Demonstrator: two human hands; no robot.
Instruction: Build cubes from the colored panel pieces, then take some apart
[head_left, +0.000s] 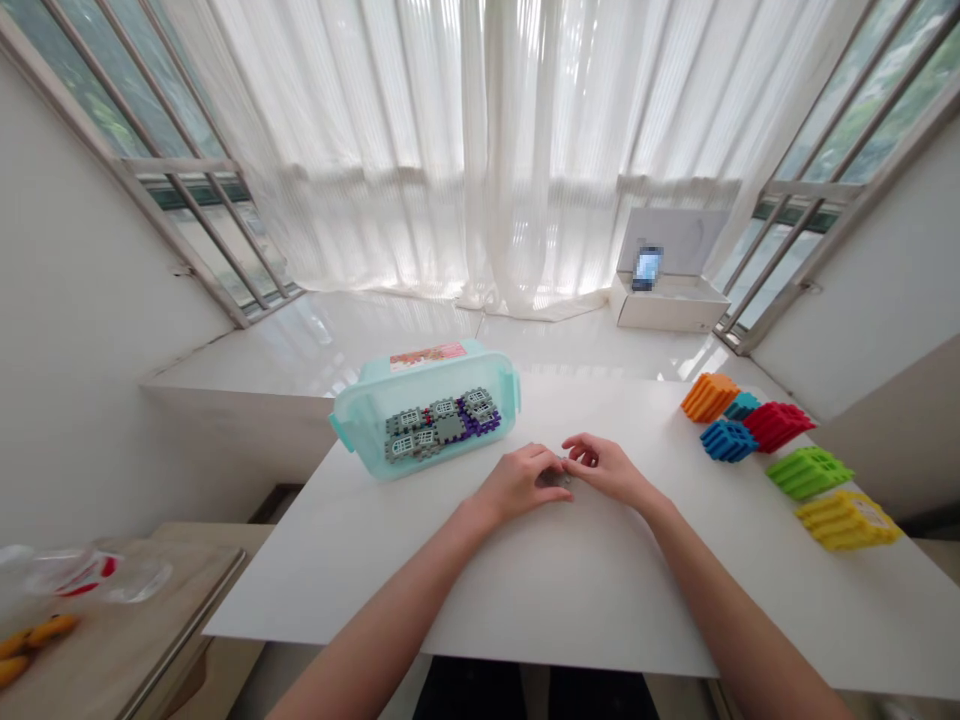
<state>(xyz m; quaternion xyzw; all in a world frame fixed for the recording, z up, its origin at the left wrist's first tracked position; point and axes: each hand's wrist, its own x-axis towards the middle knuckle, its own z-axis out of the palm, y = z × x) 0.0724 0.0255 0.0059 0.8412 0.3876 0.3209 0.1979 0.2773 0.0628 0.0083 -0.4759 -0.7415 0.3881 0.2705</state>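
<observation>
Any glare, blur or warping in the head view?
In the head view, strong backlight through the curtain and glare on the ledge; same view, wide-angle stretch toward the edges, the bottle soft, the screen pixelated; same view, the small grey piece in the left hand too unclear to identify.

Looks like a home: barred windows (pixel 127 90) both sides, sheer white curtains (pixel 480 150) between, broad glossy sill (pixel 555 345) below. Bananas (pixel 45 632) and a clear plastic bottle (pixel 97 577) on a wood-toned side surface (pixel 180 562); toy-like interlocking tiles (pixel 780 427) on the white bench (pixel 360 575).
</observation>
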